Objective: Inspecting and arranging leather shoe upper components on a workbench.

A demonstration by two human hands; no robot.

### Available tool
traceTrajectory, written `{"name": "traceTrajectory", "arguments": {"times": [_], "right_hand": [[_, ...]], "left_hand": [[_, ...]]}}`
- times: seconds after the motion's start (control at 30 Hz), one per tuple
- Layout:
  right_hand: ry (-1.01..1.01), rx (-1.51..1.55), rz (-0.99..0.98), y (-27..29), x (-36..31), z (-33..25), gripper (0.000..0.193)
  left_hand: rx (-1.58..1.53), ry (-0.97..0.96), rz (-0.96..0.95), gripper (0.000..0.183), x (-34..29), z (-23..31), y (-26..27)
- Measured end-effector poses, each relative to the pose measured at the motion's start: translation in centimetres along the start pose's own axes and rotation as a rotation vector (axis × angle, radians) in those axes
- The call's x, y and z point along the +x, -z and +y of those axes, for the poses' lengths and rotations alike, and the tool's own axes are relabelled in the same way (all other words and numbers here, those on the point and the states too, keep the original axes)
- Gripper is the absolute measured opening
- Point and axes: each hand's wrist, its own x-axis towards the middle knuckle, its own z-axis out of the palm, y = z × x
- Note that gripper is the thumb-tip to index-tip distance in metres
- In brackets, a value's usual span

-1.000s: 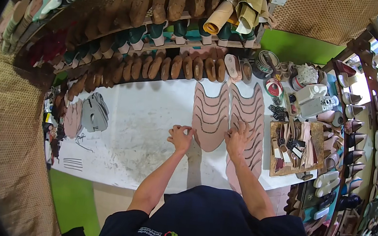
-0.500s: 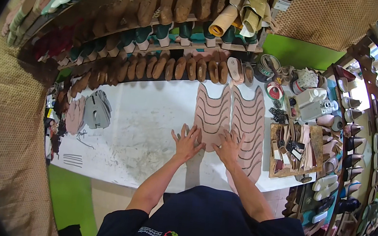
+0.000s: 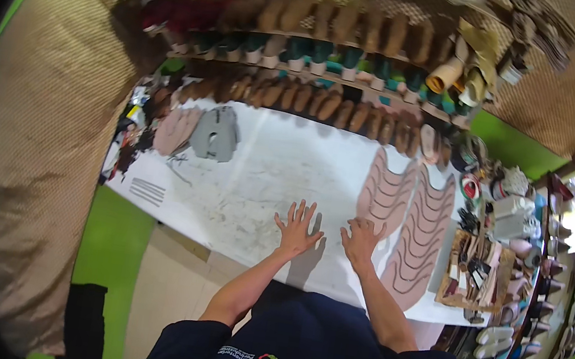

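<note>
Nearest, below a dark shirt (image 3: 336,355), the white table (image 3: 272,155) met the person's body, with both hands over its near part. The left hand (image 3: 298,235) lay flat or hovered with its fingers spread wide, grasping nothing; whether the palm bore on the surface could not be told. The right hand (image 3: 361,244) had its fingers loosely bent and its thumb apart, clenched on nothing, its tips just beside the lower end of the left pink column (image 3: 384,193); whether they touched it was unclear. To its right ran the longer right pink column (image 3: 404,290), whose pieces overlapped like scales, each curved dark edge left showing. Handling these well seemed to call for light, flat fingertips, since a dragging wrist or forearm could have pushed the even spacing askew, and the right forearm passed near the longer column's lower end. Farther left lay dark thin strips (image 3: 147,191), then pink pieces (image 3: 177,129) beside grey pieces (image 3: 214,137); beyond everything on the table stood a row of brown shoe lasts (image 3: 329,106).
</note>
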Motion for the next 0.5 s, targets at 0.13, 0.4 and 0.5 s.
{"name": "traceTrajectory", "arguments": {"times": [0.13, 0.4, 0.5], "right_hand": [[0.092, 0.06, -0.01, -3.0, -0.6, -6.2, 0.023], [0.25, 0.098, -0.044, -11.4, -1.8, -22.7, 0.016], [0.322, 0.112, -0.012, -14.7, -2.7, -29.7, 0.015]], "left_hand": [[-0.034, 0.115, 0.031, 0.102, -3.2, -6.2, 2.8], [-0.047, 0.279, 0.09, 0.103, -10.8, -22.4, 9.0], [-0.071, 0.352, 0.141, 0.103, -13.9, -29.2, 11.8]]}}
